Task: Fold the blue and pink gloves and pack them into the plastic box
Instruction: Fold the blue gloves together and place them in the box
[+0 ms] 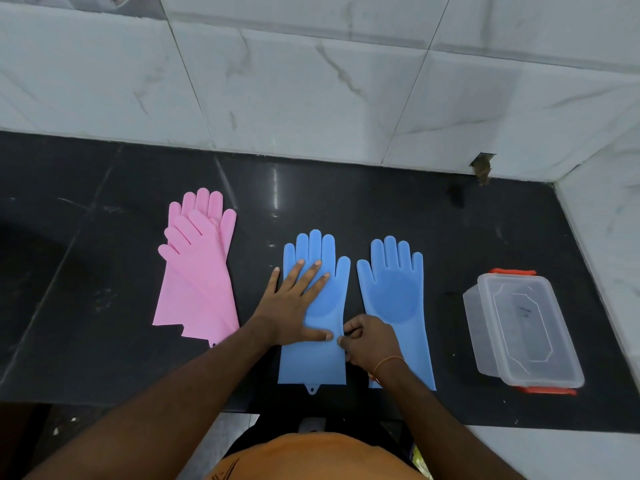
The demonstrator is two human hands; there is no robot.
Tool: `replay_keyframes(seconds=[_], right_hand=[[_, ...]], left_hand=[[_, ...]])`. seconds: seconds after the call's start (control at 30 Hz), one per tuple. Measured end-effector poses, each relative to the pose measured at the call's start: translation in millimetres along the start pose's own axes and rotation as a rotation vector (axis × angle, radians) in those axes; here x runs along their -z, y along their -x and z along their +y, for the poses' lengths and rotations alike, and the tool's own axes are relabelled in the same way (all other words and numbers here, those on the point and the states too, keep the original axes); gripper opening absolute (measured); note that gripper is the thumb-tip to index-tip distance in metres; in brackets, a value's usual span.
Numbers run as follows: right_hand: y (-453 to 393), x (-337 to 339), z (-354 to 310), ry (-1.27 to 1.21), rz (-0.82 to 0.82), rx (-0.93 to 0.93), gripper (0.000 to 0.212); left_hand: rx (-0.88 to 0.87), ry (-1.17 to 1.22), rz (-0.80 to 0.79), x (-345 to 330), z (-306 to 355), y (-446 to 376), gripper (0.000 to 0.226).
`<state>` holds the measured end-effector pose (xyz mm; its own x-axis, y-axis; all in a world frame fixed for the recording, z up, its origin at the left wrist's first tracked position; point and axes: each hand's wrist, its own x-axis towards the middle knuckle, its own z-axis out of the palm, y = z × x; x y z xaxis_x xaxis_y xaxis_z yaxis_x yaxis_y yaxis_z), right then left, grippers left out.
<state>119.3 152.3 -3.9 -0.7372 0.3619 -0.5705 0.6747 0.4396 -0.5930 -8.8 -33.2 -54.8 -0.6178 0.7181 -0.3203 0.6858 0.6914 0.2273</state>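
Note:
Two blue gloves lie flat, side by side, on the black counter, fingers pointing at the wall. My left hand rests flat with fingers spread on the left blue glove. My right hand pinches that glove's right edge near the wrist, its forearm covering part of the right blue glove. Two pink gloves lie overlapped at the left, untouched. The clear plastic box with orange clips sits at the right with its lid on.
A marble-tiled wall runs along the back of the counter and turns forward at the right, close behind the box. The counter's front edge lies just below the glove cuffs. A small hole in the wall shows at the back right.

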Motion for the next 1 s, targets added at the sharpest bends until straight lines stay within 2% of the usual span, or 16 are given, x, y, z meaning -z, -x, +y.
replay_keyframes(seconds=[0.63,0.8,0.87,0.93,1.0], right_hand=[[2,4,0,0.071,0.020,0.074,0.016],[16,20,14,0.110,0.160,0.196,0.018],[22,30,27,0.161,0.269,0.263,0.015],[29,39,41,0.207,0.362,0.248,0.020],[35,43,52,0.246,0.426,0.172,0.032]], left_hand=[[0.020,0.052,0.002,7,3,-1,0.128],[0.105,0.130,0.111,15,22,-3,0.130],[0.061,0.162,0.224,24,42,-9,0.121],[-0.001,0.213,0.316,35,71,-23,0.099],[-0.037,0.315,0.297,45,106,-43,0.078]])
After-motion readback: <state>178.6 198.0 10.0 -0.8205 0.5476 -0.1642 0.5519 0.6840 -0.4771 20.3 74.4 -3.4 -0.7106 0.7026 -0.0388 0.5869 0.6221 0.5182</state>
